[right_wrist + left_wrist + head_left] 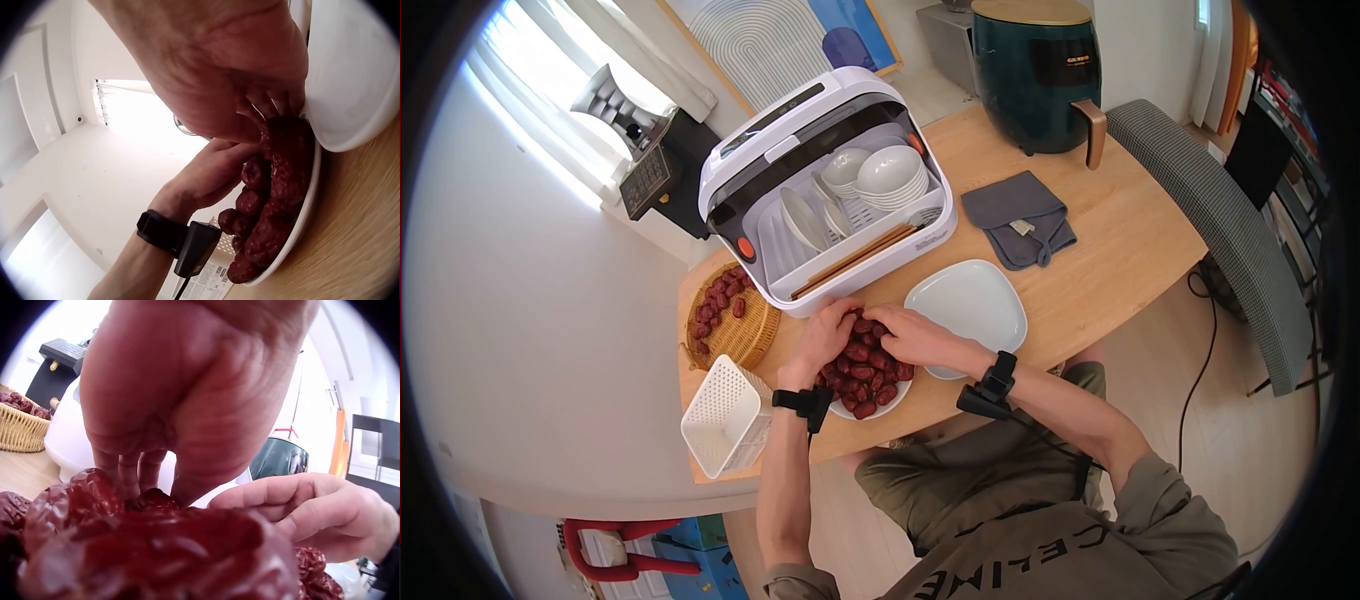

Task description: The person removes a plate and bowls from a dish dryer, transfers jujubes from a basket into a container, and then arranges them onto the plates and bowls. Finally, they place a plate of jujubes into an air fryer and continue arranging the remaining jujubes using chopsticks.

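Dried red dates [863, 372] are heaped on a white plate [301, 236] in front of the person. The left hand [825, 337] reaches down over the far side of the heap. In the left wrist view its thumb and fingers pinch a red date [153, 501] from both sides. From the right, the right hand [912, 335] leans over the same heap with relaxed fingers, its fingertips at the dates. The left wrist view shows this right hand [319, 515] with thumb and fingers apart. The plate's far edge is hidden behind the hands.
A wicker basket [762, 335] with more dates and a white perforated bin [725, 415] stand left. Behind is a dish box [860, 275] with bowls, plates and chopsticks. A pale square plate [970, 310], a grey cloth [1020, 215] and an air fryer [1035, 85] are right.
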### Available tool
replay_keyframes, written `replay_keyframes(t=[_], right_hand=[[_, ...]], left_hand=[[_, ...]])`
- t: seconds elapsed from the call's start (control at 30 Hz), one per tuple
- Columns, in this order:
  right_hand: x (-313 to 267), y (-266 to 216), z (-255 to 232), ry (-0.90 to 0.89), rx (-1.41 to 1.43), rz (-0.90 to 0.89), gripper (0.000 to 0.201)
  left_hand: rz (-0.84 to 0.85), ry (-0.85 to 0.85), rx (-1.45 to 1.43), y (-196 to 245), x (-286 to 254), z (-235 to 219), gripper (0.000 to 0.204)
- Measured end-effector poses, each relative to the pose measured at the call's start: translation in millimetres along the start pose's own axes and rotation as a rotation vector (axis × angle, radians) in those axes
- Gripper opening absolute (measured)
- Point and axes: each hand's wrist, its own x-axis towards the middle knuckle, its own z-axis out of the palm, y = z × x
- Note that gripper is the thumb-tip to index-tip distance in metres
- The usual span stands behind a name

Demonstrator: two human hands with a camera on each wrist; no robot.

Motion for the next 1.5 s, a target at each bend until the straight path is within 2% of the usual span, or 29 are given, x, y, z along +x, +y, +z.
replay_keyframes(t=[0.1,0.3,0.37,0.43,0.6,0.8,0.87,0.93,1.07,1.5], right_hand=[[1,2,2,-0.003,-0.013,-0.012,0.049],[2,1,1,-0.009,0.007,-0.01,0.049],[1,-1,1,-0.02,0.023,0.002,0.049],[-1,-3,2,0.038,0.034,-0.029,0.047],[1,-4,1,0.019,0.036,-0.037,0.045],[1,4,7,0.036,0.041,-0.057,0.044],[1,5,8,0.046,0.033,-0.058,0.044],[1,6,8,0.099,0.044,-0.049,0.043],[4,4,6,0.076,0.022,-0.058,0.042],[5,2,6,0.052,0.036,-0.07,0.042]], left_hand=[[-0.007,-0.021,-0.036,-1,0,-1,0.025],[-0.007,0.043,-0.071,2,-1,-1,0.023],[-0.014,0.088,-0.11,3,-4,0,0.028],[-0.013,0.093,-0.144,4,-8,-2,0.028],[-0.012,0.131,-0.21,8,-33,-17,0.027],[-0.226,0.139,-0.224,31,-70,-36,0.026],[-0.182,0.154,-0.13,29,-77,-31,0.025],[-0.15,0.189,-0.124,27,-79,-24,0.025],[-0.095,0.234,-0.127,30,-77,-18,0.025],[-0.166,0.263,-0.15,29,-82,-22,0.024]])
